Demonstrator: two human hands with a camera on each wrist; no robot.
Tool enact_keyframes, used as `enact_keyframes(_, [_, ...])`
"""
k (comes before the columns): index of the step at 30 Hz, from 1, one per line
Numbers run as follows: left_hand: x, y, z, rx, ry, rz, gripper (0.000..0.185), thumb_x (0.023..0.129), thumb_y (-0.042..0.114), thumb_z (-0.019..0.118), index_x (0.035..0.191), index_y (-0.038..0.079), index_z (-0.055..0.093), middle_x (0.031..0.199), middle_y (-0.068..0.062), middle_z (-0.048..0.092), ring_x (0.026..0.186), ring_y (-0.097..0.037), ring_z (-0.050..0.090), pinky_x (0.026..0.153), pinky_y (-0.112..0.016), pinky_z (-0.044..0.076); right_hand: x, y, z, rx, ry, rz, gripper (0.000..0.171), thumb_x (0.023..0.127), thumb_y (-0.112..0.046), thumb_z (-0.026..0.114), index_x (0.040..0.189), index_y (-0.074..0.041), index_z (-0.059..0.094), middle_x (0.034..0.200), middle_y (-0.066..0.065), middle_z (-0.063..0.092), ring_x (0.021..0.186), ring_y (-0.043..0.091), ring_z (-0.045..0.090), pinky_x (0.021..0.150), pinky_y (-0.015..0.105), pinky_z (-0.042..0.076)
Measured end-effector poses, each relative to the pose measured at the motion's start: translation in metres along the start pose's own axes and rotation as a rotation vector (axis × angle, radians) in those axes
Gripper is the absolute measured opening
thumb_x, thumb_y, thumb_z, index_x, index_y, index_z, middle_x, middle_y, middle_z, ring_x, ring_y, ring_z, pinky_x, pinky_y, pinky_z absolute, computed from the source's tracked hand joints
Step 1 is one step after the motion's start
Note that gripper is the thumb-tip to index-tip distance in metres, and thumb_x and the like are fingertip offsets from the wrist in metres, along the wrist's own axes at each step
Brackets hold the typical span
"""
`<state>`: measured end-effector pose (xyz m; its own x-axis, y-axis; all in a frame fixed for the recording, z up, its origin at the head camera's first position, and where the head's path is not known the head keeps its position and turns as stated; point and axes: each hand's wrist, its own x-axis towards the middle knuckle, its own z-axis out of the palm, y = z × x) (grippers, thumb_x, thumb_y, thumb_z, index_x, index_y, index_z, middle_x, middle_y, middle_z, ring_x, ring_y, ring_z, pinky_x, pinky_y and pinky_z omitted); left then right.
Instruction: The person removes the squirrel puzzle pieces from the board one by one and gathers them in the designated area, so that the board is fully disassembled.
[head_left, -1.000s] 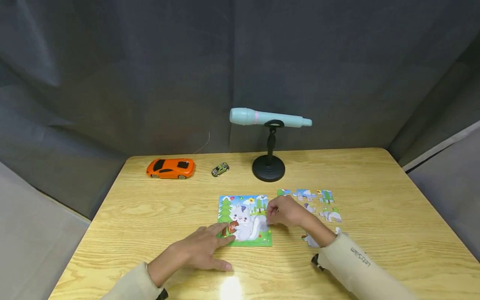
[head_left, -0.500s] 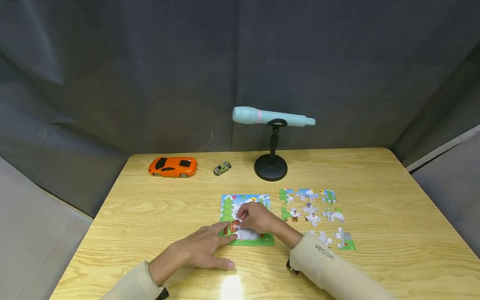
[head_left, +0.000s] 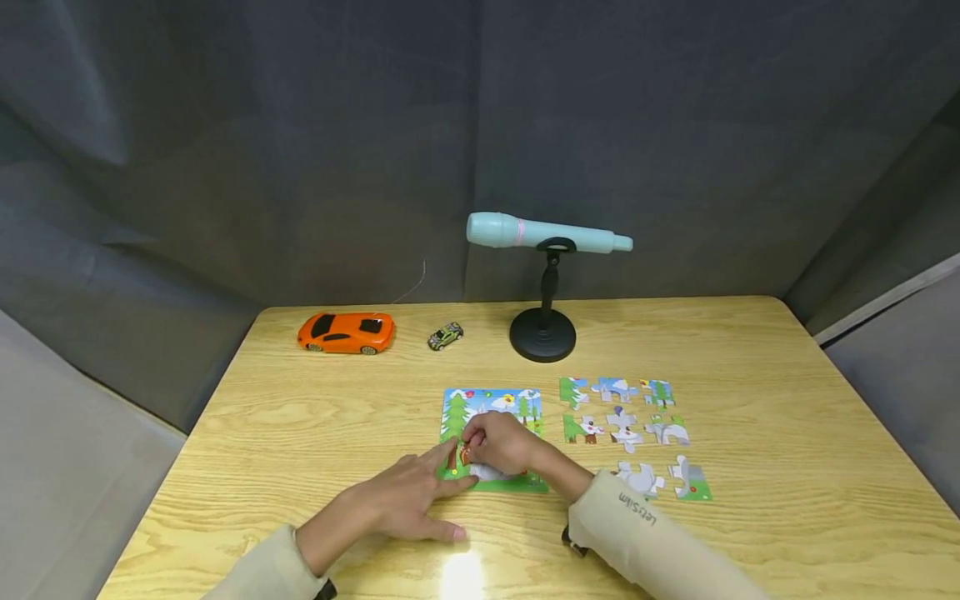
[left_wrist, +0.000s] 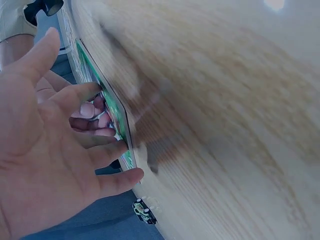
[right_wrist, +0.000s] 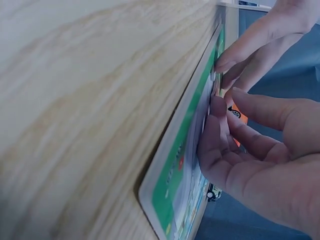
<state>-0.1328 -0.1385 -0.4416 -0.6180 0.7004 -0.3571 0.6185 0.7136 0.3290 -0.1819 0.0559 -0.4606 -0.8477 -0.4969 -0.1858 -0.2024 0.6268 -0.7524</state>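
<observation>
Wooden table [head_left: 300, 417] bearing, near its middle, a puzzle board [head_left: 491, 400]. Left hand [head_left: 405, 500], fingers straight and spread, presses flat on the board's lower left corner. Right hand [head_left: 498, 442], fingers curled, pinches a small puzzle piece [head_left: 467, 455] on the board's lower left part. Loose pieces [head_left: 622, 425] lie just right of the board; an orange toy car [head_left: 346, 332] stands well apart at the far edge.

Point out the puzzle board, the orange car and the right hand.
puzzle board [head_left: 454, 410], head view, on the tree at its upper left corner.
orange car [head_left: 346, 332], head view, on its roof.
right hand [head_left: 501, 442], head view, on its back.
</observation>
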Motion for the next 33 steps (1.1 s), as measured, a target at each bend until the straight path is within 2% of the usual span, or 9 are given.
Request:
enact_keyframes(9, [-0.001, 0.001, 0.002, -0.036, -0.021, 0.004, 0.08, 0.077, 0.068, 0.059, 0.145, 0.031, 0.037, 0.16, -0.017, -0.008, 0.148, -0.033, 0.007, 0.109, -0.063, 0.025, 0.002, 0.001, 0.0, -0.025, -0.023, 0.025, 0.018, 0.085, -0.002, 0.063, 0.103, 0.0, 0.064, 0.08, 0.003, 0.061, 0.068, 0.01, 0.053, 0.057, 0.019, 0.043])
enact_keyframes(16, [-0.003, 0.003, 0.003, -0.038, -0.001, 0.022, 0.081, 0.077, 0.067, 0.06, 0.145, 0.028, 0.039, 0.158, -0.01, -0.023, 0.148, -0.033, 0.004, 0.109, -0.064, 0.025, 0.001, 0.0, -0.001, 0.045, -0.02, 0.017, 0.014, 0.086, 0.002, 0.06, 0.099, -0.002, 0.06, 0.078, 0.005, 0.063, 0.061, 0.011, 0.053, 0.053, 0.02, 0.041])
enact_keyframes(24, [-0.002, 0.002, 0.004, -0.013, -0.004, -0.004, 0.078, 0.078, 0.069, 0.057, 0.144, 0.033, 0.037, 0.159, -0.018, -0.014, 0.147, -0.034, 0.01, 0.112, -0.057, 0.026, 0.001, 0.004, -0.001, 0.112, 0.016, 0.023, 0.012, 0.086, -0.002, 0.064, 0.095, -0.003, 0.057, 0.077, 0.005, 0.06, 0.061, 0.012, 0.053, 0.051, 0.022, 0.041])
enact_keyframes(33, [-0.001, 0.003, 0.005, -0.023, -0.001, -0.03, 0.077, 0.078, 0.067, 0.059, 0.144, 0.036, 0.036, 0.158, -0.021, -0.009, 0.147, -0.036, 0.013, 0.111, -0.057, 0.027, -0.006, 0.013, -0.018, 0.208, -0.01, -0.043, 0.013, 0.09, 0.007, 0.049, 0.101, 0.003, 0.054, 0.078, 0.014, 0.061, 0.058, 0.015, 0.051, 0.052, 0.023, 0.04])
